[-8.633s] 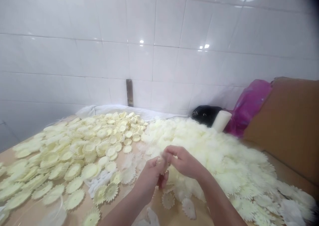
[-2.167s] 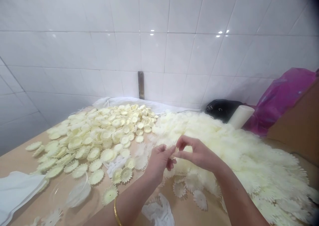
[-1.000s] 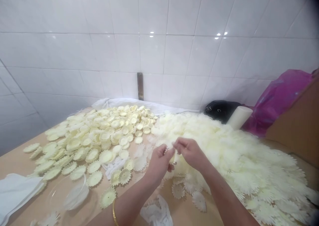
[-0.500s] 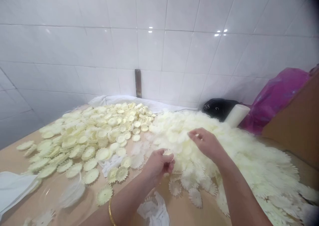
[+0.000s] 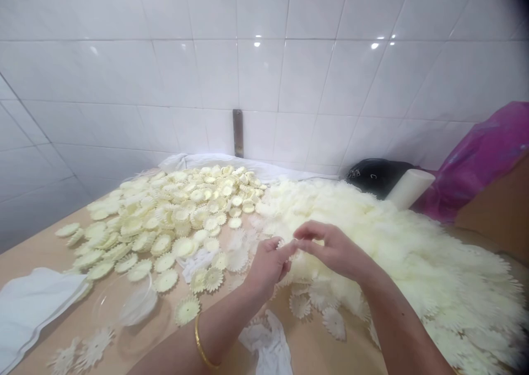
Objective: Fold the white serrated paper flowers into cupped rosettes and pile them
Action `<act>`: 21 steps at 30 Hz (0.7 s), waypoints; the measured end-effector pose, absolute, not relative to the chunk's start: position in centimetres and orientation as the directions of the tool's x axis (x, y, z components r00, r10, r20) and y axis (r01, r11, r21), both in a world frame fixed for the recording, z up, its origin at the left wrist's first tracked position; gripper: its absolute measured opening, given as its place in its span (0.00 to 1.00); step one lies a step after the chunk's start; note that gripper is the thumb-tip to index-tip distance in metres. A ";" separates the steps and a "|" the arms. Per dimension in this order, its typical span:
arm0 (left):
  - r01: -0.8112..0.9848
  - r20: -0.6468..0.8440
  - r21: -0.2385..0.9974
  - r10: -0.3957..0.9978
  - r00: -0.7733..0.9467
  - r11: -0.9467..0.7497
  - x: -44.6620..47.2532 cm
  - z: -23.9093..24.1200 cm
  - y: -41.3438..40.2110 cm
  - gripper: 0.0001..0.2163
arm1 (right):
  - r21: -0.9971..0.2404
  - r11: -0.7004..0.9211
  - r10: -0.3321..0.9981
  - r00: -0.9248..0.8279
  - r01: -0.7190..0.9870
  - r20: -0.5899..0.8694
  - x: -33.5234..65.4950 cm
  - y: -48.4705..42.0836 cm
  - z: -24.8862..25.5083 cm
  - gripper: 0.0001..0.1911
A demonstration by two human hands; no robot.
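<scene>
Between the thumb and fingers of my left hand [image 5: 269, 264] is a small pale scalloped disc [image 5: 281, 243], mostly covered by the fingers. My right hand [image 5: 330, 248] meets it from the right, thumb and index finger pinched together at the disc's edge; whatever they hold is too small to make out. Behind and right of the hands spreads a big heap of thin, pale yellow-white petal-edged pieces [image 5: 397, 253]. To the left lies a pile of thicker pale yellow scalloped discs [image 5: 165, 215]. A few flat petal-edged pieces [image 5: 334, 323] lie just below my right hand.
A clear round dish [image 5: 138, 303] and a folded white cloth [image 5: 37, 309] are at the left. Crumpled white tissue [image 5: 270, 344] lies in front. A black bag [image 5: 378, 173], a white roll [image 5: 411, 188] and a purple plastic bag [image 5: 475, 160] stand at the back right, by the tiled wall [image 5: 256, 77].
My right hand has come left and down from the heap to meet my left hand at the disc. The left hand keeps its hold. The whole view has shifted slightly.
</scene>
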State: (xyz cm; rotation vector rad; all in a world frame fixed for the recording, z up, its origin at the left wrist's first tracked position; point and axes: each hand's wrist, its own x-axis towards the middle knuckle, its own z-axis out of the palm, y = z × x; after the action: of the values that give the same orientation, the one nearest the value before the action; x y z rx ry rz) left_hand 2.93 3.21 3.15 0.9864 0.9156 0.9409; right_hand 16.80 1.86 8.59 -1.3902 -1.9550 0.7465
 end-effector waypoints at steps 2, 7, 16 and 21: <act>-0.222 -0.193 0.939 0.937 0.291 0.262 2.9 3.4 3.1 0.17 | -0.766 0.296 0.945 -0.294 0.571 0.146 16.5 1.8 8.5 0.06; -0.203 -0.195 0.943 0.934 0.300 0.262 2.7 3.7 3.1 0.19 | -0.743 0.342 0.927 -0.336 0.576 0.167 16.2 1.6 8.2 0.05; -0.203 -0.131 0.954 0.918 0.375 0.219 2.6 2.7 3.5 0.20 | -0.768 0.287 0.951 -0.266 0.572 0.157 15.7 2.0 8.0 0.07; -0.175 -0.092 0.968 0.900 0.425 0.181 2.5 3.2 3.3 0.16 | -0.825 0.228 0.973 -0.151 0.517 0.174 16.1 2.7 7.4 0.14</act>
State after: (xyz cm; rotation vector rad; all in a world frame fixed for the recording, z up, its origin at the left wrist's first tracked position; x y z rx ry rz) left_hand 2.52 3.34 3.24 1.1289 0.8110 0.8902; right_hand 16.06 2.73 7.42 -1.3828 -1.7782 0.7972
